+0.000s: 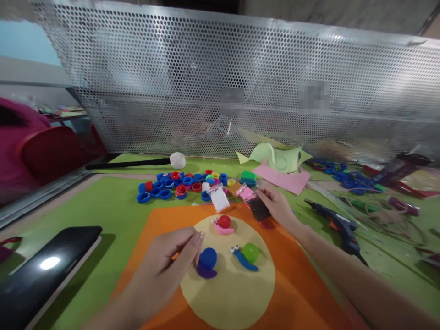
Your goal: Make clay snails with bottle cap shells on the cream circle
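Over the orange sheet (140, 256), my left hand (168, 259) is closed in a pinch at the left side of a snail figure with a blue bottle-cap shell (208, 258) and purple clay body; what its fingertips hold is hidden. My right hand (278, 206) grips the upper edge of a small black clay packet (259, 208) in clear plastic. On the pale yellow circle (227, 298) are two more snails: a pink one with a red shell (224, 222), and a blue one with eyes and a green shell (250, 252).
Many blue and red bottle caps (165, 194) lie behind the sheet, beside a white clay packet (219, 200). A glue gun (338, 222) rests at right, a black phone (44, 270) at left. Cut paper (282, 176) lies before a perforated metal panel (206, 68).
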Demonstrator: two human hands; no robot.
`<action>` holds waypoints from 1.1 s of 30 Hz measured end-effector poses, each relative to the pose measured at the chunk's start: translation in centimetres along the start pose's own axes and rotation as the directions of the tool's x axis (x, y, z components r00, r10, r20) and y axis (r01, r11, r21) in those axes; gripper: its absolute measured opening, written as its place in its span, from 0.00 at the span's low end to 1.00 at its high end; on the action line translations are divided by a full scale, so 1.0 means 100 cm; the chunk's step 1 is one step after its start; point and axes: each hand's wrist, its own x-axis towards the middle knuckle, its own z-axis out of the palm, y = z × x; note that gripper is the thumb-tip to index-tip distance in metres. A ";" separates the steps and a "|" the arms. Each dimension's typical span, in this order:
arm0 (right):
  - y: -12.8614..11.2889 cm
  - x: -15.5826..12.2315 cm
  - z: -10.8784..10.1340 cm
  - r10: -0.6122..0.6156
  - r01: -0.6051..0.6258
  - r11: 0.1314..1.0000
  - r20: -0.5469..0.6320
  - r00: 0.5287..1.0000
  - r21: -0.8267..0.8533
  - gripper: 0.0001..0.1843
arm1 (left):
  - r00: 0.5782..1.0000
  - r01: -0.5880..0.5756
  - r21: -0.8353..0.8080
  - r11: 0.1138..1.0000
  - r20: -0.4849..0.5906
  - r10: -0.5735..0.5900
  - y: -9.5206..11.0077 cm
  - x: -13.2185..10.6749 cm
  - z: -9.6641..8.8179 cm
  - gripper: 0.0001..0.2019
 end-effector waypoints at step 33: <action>0.000 -0.016 0.007 -0.456 0.416 0.706 0.082 0.886 -0.573 0.15 | 0.970 0.096 0.012 0.995 -0.223 -0.091 0.008 -0.001 -0.010 0.15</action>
